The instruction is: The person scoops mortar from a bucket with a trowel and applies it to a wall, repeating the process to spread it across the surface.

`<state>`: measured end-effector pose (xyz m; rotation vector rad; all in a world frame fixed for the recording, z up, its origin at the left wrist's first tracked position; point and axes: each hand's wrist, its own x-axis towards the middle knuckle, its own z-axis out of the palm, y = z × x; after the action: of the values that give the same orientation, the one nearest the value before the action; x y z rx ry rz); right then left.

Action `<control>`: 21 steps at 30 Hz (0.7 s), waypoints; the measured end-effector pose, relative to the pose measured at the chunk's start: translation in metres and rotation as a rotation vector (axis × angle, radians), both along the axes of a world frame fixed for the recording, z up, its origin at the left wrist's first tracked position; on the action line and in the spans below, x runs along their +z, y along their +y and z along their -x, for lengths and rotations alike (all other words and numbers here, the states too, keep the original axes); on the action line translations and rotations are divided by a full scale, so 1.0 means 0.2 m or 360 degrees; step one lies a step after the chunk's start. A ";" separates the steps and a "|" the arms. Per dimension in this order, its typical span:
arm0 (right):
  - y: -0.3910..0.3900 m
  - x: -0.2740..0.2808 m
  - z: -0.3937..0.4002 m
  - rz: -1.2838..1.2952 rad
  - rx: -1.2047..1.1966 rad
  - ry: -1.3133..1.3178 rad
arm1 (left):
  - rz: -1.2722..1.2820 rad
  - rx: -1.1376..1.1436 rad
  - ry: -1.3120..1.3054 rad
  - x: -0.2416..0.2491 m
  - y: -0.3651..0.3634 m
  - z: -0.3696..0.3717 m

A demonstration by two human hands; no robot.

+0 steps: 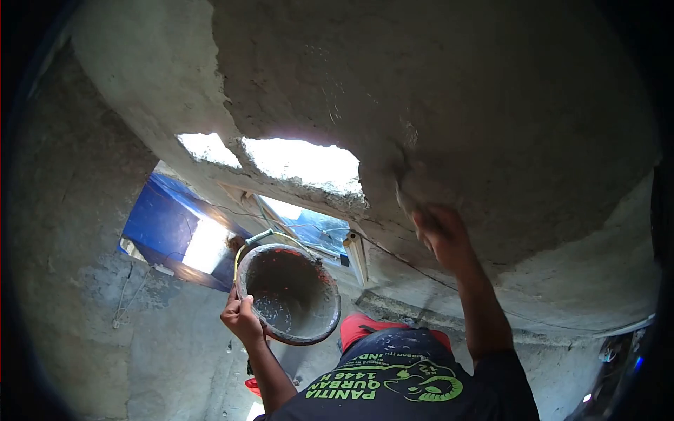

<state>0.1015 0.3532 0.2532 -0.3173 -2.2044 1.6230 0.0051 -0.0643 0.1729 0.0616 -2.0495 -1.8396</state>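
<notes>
My left hand [243,323] grips the rim of a mortar-crusted bucket [319,284], thumb over the edge and fingers on the outside. The bucket is tilted so its inside shows, with a little wet grey mortar at the bottom and its wire handle standing up. My right hand [444,237] is closed round the handle of a trowel [402,188]. Its dim, blurred blade lies close against the dark, damp plaster [477,133] of the wall, right of a ragged bright hole [302,165].
A smaller hole [208,149] sits left of the big one. Below are a window frame [357,259] and a blue panel [156,210]. A thin cable [407,261] runs along the wall. Paler dry plaster [151,63] borders the damp area at upper left.
</notes>
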 end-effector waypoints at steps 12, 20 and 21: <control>0.04 0.24 -0.29 -0.0179 -0.0161 0.0115 | 0.0077 -0.0094 -0.0050 -0.04 0.09 0.03; 0.22 -0.74 -0.61 0.0575 -0.0165 -0.0278 | -0.0014 -0.0094 -0.0086 -0.07 0.02 0.05; 0.18 -0.77 -0.67 0.0541 -0.0155 -0.0360 | -0.0123 -0.0107 -0.0076 -0.09 0.02 0.06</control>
<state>0.2364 0.3889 0.0983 -0.7230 -2.0190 1.9883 -0.0067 -0.0609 0.1553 0.0584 -2.0352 -1.9759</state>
